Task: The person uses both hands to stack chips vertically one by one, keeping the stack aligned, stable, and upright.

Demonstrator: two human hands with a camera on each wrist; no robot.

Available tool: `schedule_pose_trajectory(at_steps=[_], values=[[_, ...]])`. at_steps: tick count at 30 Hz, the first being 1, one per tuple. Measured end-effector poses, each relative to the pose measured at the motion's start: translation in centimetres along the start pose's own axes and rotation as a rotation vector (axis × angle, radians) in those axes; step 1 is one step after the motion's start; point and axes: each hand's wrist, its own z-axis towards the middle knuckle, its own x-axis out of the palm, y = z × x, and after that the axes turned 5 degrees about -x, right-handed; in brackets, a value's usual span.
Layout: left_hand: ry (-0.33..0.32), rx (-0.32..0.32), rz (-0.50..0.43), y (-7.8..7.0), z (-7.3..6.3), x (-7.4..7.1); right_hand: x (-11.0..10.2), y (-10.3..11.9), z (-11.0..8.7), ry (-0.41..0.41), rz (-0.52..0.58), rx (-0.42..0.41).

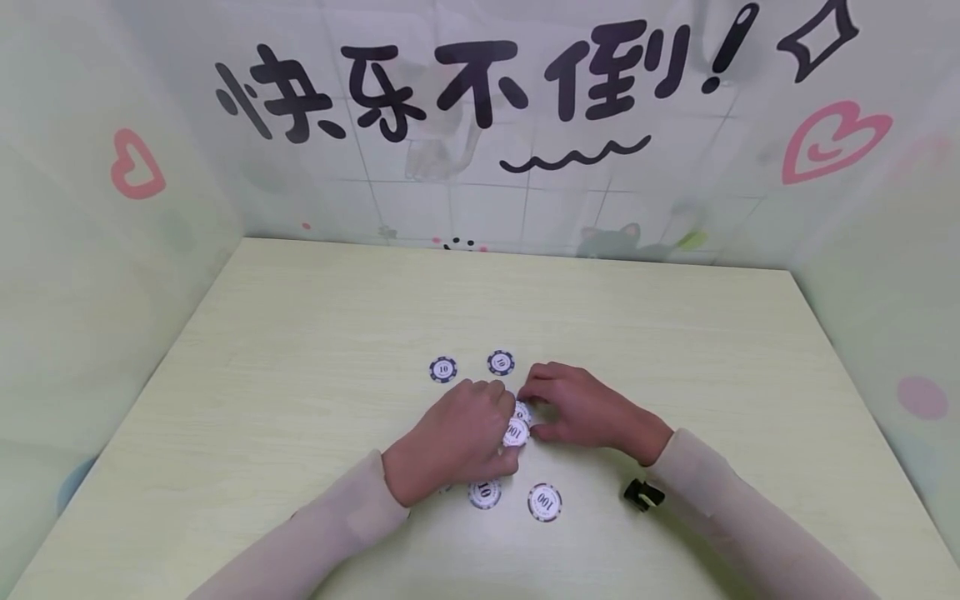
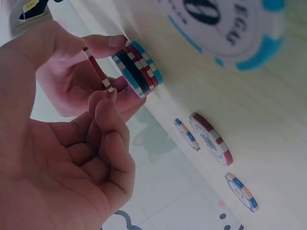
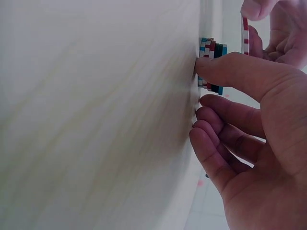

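My left hand (image 1: 467,429) pinches a poker chip (image 1: 516,432) marked 100 between thumb and fingertips. Its red-and-white edge shows in the left wrist view, where the chip (image 2: 99,69) is tilted and apart from the stack. Just beyond it, a short stack of chips (image 2: 137,69) with blue, red and dark edges stands on the table. My right hand (image 1: 581,408) grips this stack at its sides, its thumb (image 3: 218,68) against the edge in the right wrist view. From the head, the left hand and its chip cover part of the stack.
Two chips marked 10 (image 1: 443,369) lie beyond the hands. Nearer me are another 10 chip (image 1: 484,494) and a 100 chip (image 1: 545,502). A red-edged chip (image 2: 211,139) lies flat in the left wrist view. A small black object (image 1: 643,495) sits by the right sleeve.
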Motion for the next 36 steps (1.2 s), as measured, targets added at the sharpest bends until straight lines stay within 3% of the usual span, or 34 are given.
schedule_pose_trajectory(at_steps=[10, 36], values=[[-0.036, -0.036, -0.045, 0.8, 0.8, 0.6, 0.1, 0.1, 0.0, -0.013, 0.019, 0.010], [0.000, -0.063, -0.106, 1.2, 0.9, 1.0, 0.2, 0.1, -0.1, -0.017, 0.012, 0.008]])
